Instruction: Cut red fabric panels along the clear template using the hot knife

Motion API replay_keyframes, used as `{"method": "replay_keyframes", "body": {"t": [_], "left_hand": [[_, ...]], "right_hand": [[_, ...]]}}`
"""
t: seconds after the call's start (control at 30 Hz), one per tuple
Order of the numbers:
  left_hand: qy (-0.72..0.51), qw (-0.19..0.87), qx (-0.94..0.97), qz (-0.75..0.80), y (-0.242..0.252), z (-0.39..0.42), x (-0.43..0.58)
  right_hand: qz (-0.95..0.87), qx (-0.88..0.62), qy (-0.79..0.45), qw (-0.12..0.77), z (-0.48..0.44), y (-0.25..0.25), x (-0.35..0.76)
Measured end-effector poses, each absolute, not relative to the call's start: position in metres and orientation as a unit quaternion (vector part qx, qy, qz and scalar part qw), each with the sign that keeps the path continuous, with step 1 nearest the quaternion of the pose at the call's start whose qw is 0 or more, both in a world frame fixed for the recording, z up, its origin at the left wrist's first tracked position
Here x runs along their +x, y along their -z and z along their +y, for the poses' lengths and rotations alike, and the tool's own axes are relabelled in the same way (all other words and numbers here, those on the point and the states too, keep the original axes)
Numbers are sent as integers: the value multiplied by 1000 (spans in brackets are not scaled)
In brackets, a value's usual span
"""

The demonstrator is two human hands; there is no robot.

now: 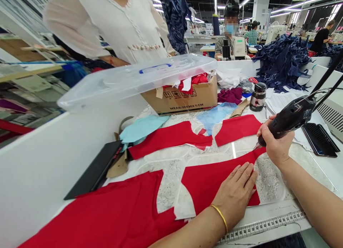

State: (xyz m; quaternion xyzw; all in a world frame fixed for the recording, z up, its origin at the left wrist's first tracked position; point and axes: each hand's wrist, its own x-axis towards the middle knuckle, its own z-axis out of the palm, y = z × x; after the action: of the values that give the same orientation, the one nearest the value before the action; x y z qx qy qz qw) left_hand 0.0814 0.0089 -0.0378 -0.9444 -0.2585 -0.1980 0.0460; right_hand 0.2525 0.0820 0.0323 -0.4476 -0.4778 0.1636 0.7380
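Sewing machines (238, 46) fill the room beyond the white surface (53, 162). The right hand (276, 142) has its fingers closed around a black electric cutter (289, 117), its tip at the edge of a red fabric piece (214, 180) on white lace (268, 180). The left hand (233, 198) presses that piece with open, flat fingers. Several other red pieces (171, 139) already look shaped; the edge at the tip appears still uncut.

The cloth pieces (206, 180) are bright red. They lie on white lace (268, 180) with a flower pattern. The tool (289, 115) is black. The box (179, 99) is brown with black print. Near it lies light blue cloth (142, 128). The far pile of cloth (281, 62) is dark blue with a pattern. The left hand (234, 194) wears a gold bangle (221, 217).
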Motion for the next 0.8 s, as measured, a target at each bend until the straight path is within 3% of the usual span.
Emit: {"method": "replay_keyframes", "body": {"t": [0.8], "left_hand": [[196, 44, -945, -260, 37, 9, 79]], "right_hand": [[-455, -498, -66, 736, 92, -25, 276]]}}
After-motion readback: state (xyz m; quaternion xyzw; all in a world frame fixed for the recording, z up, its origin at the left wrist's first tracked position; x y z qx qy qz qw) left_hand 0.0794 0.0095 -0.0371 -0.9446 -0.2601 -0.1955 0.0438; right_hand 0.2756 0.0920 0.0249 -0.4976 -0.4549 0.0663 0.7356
